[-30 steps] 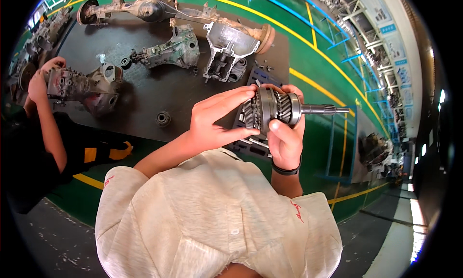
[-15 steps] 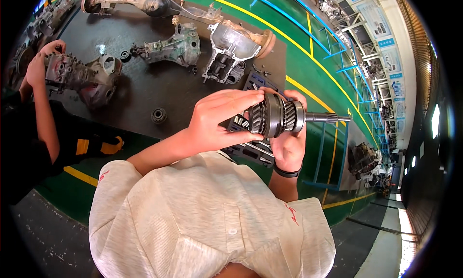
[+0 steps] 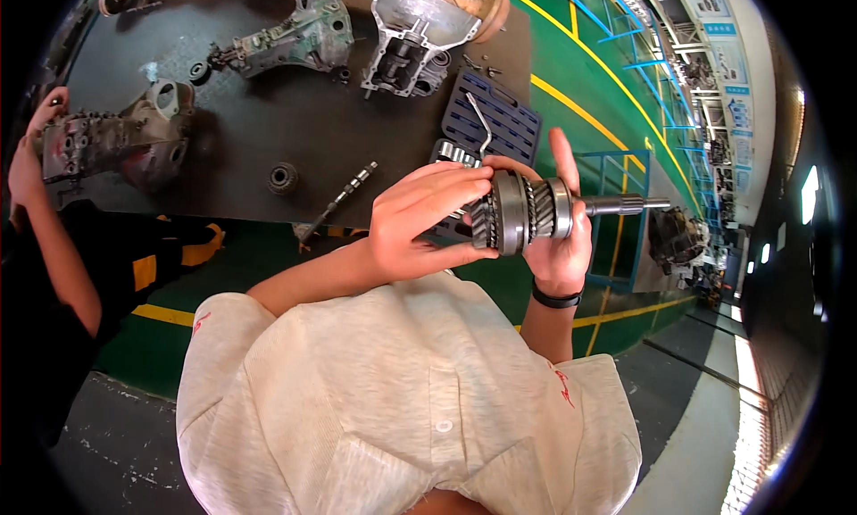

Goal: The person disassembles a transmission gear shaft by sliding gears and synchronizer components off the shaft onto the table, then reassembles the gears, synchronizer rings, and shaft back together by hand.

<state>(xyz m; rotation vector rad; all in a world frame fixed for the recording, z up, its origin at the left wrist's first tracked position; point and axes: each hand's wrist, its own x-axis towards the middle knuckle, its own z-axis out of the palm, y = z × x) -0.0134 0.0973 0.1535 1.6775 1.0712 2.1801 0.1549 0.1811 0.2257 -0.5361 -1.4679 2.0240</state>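
Note:
A gear shaft [image 3: 511, 213] is held level in front of my chest, with helical gears and a wide smooth ring around its middle. Its thin splined end [image 3: 620, 204] points right. My left hand [image 3: 412, 219] grips the gear at the left end, fingers above and thumb below. From the right, my right hand [image 3: 561, 247] cradles the gears with its palm. One of its fingers sticks straight up, off the metal; other fingers are partly hidden behind the gears. Beyond my hands, an open blue socket case [image 3: 493, 122] lies on the dark table [image 3: 295, 131], with a bent handle tool [image 3: 480, 120] across it.
An opened gearbox housing [image 3: 412, 46], another gearbox [image 3: 295, 35] and a loose gear [image 3: 283, 178] are on the table. A slim shaft [image 3: 344, 195] lies by its near edge. At left, another person's hands [image 3: 31, 162] touch a gearbox casing [image 3: 134, 145]. Blue railings [image 3: 625, 64] stand at right.
The gear shaft and both hands have shifted slightly right. A finger of my right hand has lifted off the gears and now points up. My view has shifted, revealing the slim shaft and more of the socket case.

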